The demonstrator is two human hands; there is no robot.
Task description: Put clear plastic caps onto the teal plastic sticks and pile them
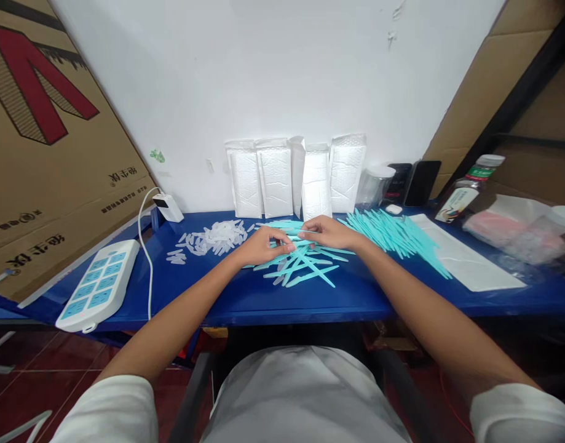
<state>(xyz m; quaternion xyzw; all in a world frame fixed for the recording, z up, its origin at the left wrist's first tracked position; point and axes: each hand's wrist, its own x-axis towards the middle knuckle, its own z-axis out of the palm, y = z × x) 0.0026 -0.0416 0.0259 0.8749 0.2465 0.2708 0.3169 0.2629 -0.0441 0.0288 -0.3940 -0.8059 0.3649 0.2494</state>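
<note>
Over the middle of the blue table, my left hand [264, 245] and my right hand [327, 232] are close together with their fingertips pinched. A slim turquoise plastic stick [306, 232] is between the fingers of my right hand. What the left fingertips hold is too small to make out. Beneath both hands lies a loose, crossed pile of turquoise sticks [305, 266], with a few translucent pieces among them. Small translucent plastic pieces [217, 237] are heaped left of my left hand. A denser pile of turquoise sticks [393, 234] lies beyond my right wrist.
Several white padded mailers [275, 178] lean against the wall. A power strip [100, 286] and a white cable [144, 258] are at left. A clear jar [377, 184], a bottle [469, 187], a white sheet [466, 255] and plastic bags [517, 231] occupy the right side.
</note>
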